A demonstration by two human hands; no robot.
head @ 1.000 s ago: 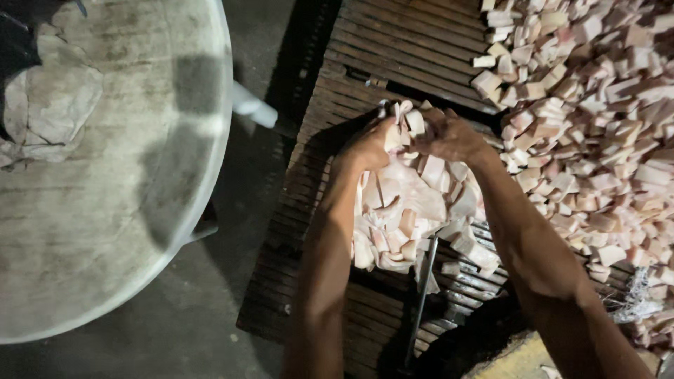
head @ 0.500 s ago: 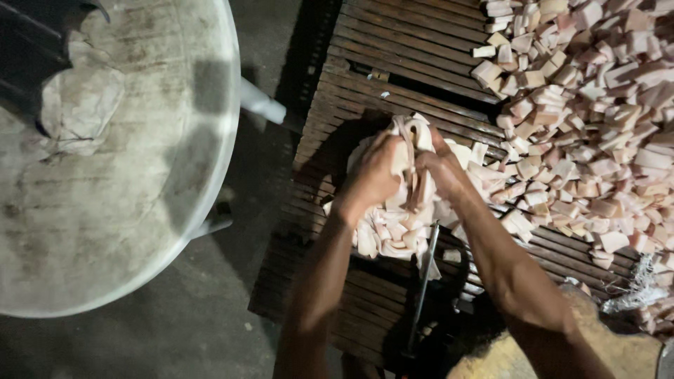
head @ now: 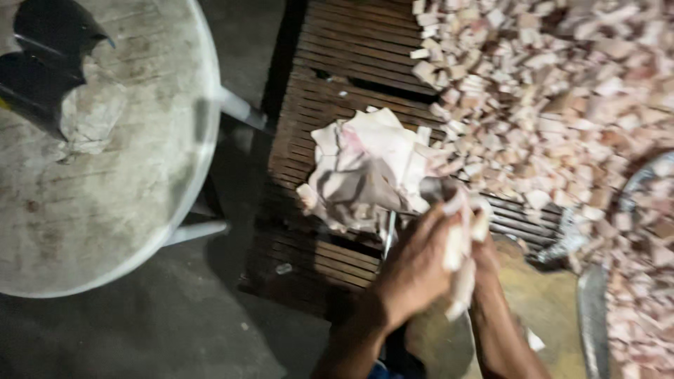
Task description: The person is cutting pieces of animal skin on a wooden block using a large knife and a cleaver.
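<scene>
Over slatted wood (head: 330, 91), both hands (head: 435, 260) clasp pale strips (head: 460, 260).

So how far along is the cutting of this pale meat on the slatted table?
Done: a wide heap of small cut cubes covers the slatted wooden table. In hand: left hand and right hand together grip a pale strip. Left: a large uncut slab lies beside the heap.
</scene>
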